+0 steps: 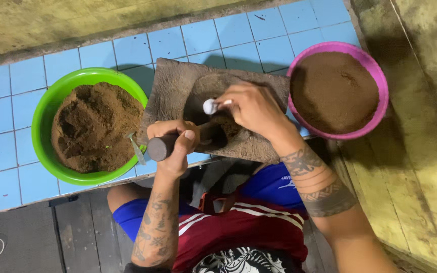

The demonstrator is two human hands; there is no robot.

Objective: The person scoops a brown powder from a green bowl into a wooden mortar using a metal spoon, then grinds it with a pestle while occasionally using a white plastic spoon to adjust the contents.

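A dark stone grinding slab (178,86) with a shallow hollow lies on the blue tiled ledge (6,101). My left hand (175,146) grips a dark round pestle (160,147) whose far end rests in the hollow on some brown powder. My right hand (251,108) holds a small white spoon (211,106) over the hollow. A green bowl (46,108) of clumpy brown powder stands to the left of the slab. A pink bowl (380,96) of fine brown powder stands to the right.
A small metal spoon (136,149) leans on the green bowl's near rim. Rough concrete (421,126) runs along the right side and the back. A dark plank floor (31,237) lies below the ledge, with my knees in blue shorts against it.
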